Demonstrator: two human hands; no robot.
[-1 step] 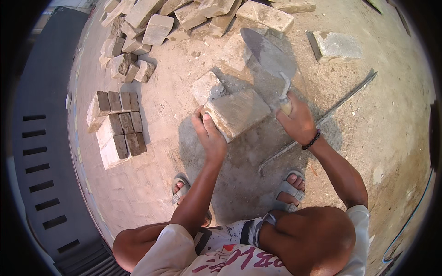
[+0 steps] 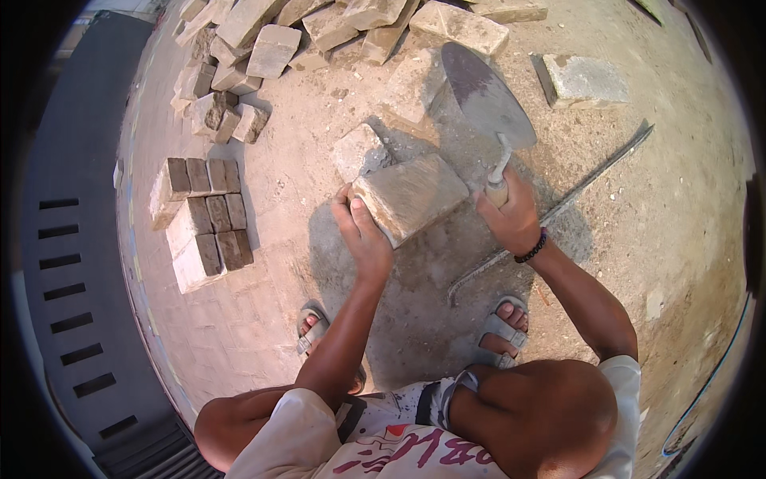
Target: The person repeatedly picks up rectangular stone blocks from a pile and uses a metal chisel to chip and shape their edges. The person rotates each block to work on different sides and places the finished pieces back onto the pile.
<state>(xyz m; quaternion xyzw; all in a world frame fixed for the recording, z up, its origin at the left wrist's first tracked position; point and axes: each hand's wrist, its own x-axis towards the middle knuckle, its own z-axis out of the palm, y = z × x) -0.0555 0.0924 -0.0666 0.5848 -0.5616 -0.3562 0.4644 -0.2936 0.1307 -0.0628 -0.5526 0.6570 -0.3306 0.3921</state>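
Observation:
A rough tan paving block (image 2: 411,195) lies tilted in front of me, against a smaller block (image 2: 361,152) just behind it. With its thumb on the near face and fingers round the left end, my left hand (image 2: 363,235) grips the larger block. My right hand (image 2: 515,211) is closed round the handle of a trowel (image 2: 488,100), held to the right of that block. The trowel's broad grey blade points away from me, raised above the ground, and its front part is darker.
Several blocks stand in a neat stack (image 2: 203,219) at the left. A heap of loose blocks (image 2: 319,32) covers the far side. One block (image 2: 586,80) lies far right, and a long thin metal bar (image 2: 558,209) crosses the ground near my right wrist.
The trowel has swung to the right and its blade has turned. My right hand has shifted slightly left and down with it. My left hand and the block stay put.

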